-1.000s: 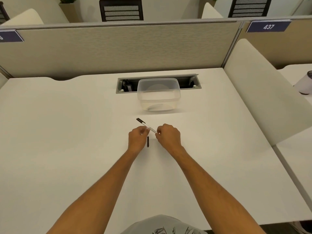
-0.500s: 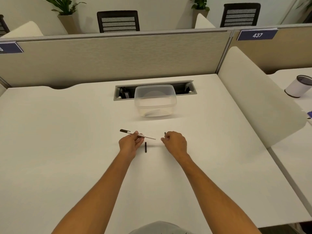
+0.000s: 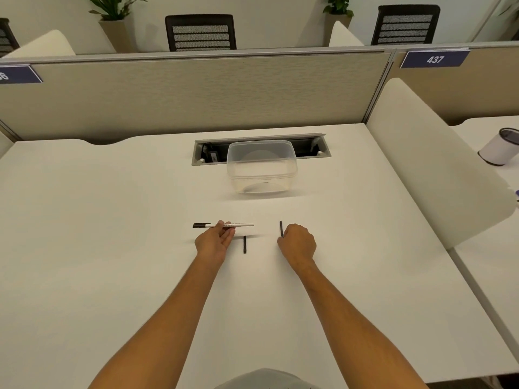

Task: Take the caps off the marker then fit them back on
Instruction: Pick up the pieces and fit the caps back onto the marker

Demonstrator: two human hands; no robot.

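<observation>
1. The marker (image 3: 224, 225), white with a black left end, lies level at mid-table, pinched in the fingers of the left hand (image 3: 214, 242).
2. A loose black cap (image 3: 244, 244) lies on the table (image 3: 112, 220), just at 3 o'clock of that hand.
3. The right hand (image 3: 297, 244), clenched, grips a second cap (image 3: 281, 228) pointing to 12 o'clock.
4. A clear container (image 3: 262, 167) sits at 12 o'clock, well apart.
</observation>
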